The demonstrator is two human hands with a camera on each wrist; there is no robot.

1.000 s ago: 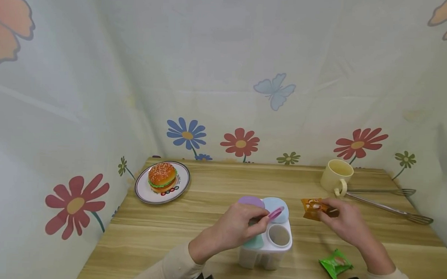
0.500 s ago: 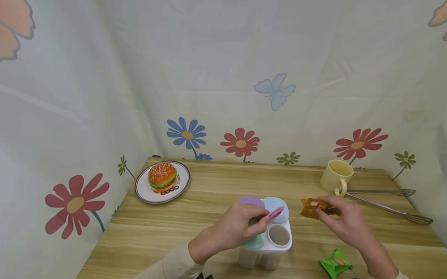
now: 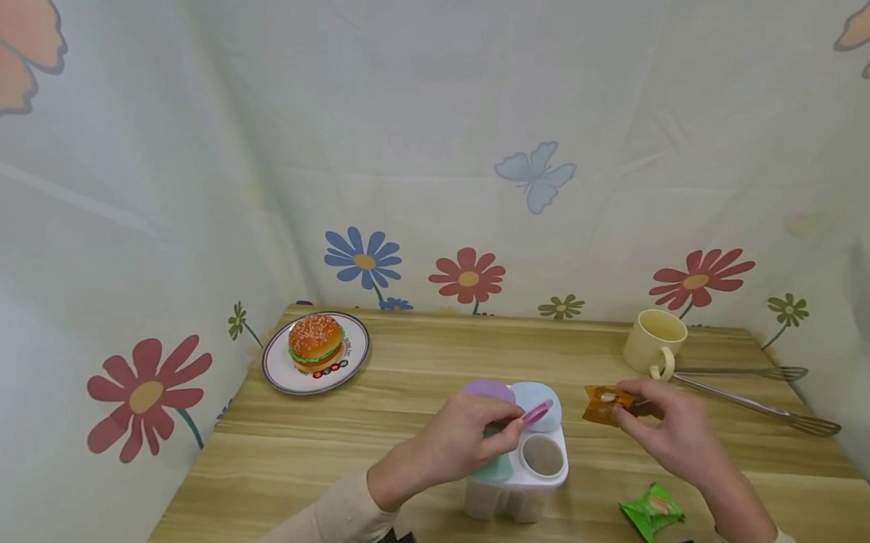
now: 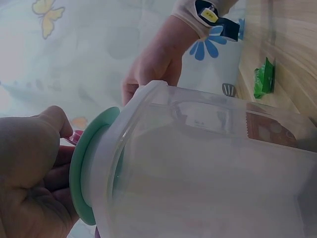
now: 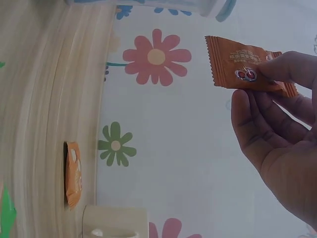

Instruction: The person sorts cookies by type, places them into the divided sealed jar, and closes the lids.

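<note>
My left hand (image 3: 454,440) pinches a pink lid (image 3: 537,415) above a storage box (image 3: 557,483) with a white top and see-through walls. Purple (image 3: 488,390), blue (image 3: 545,403) and green (image 3: 496,469) lids sit on its top; the front right round opening (image 3: 543,457) is uncovered. To the right of the box, my right hand (image 3: 670,427) holds an orange snack packet (image 3: 601,404) between thumb and fingers, raised over the table. A brown-orange packet (image 4: 267,128) shows through the box wall in the left wrist view.
A green packet (image 3: 653,514) lies near my right forearm. Another orange packet (image 5: 73,174) rests on the table near the yellow mug (image 3: 655,343). Two metal utensils (image 3: 761,404) lie at the right; a plate (image 3: 276,370) with a burger (image 3: 316,343) stands back left.
The orange packet in my right hand has tilted and shifted slightly left. My left hand keeps the pink lid in the same place.
</note>
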